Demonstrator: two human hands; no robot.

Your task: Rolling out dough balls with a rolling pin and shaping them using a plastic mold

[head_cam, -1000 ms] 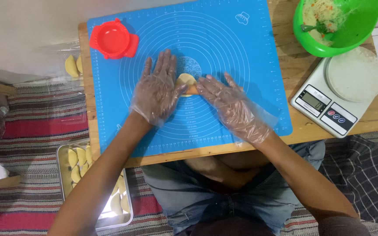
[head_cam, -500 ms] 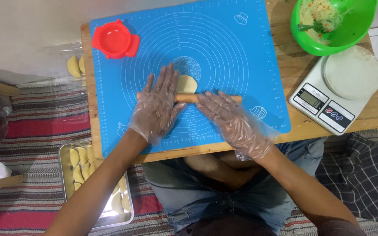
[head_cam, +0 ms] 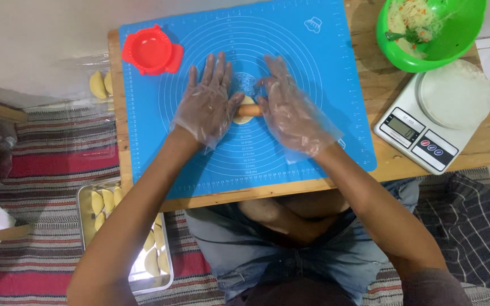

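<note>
A: Dough status?
B: Small dough piece [head_cam: 246, 111] mid-mat, under a wooden rolling pin [head_cam: 250, 110].
A: Hands?
B: Left hand [head_cam: 208, 105] and right hand [head_cam: 290, 107], both gloved, fingers flat and spread, palms pressing on the pin ends.
A: Surroundings?
B: Blue mat [head_cam: 290, 51], red dumpling press [head_cam: 151, 51] top-left, green bowl [head_cam: 455, 39] and scale [head_cam: 426, 127] right.

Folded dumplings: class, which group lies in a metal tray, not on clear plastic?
The folded dumplings on the floor below the left hand's arm; their tray is metal.
</note>
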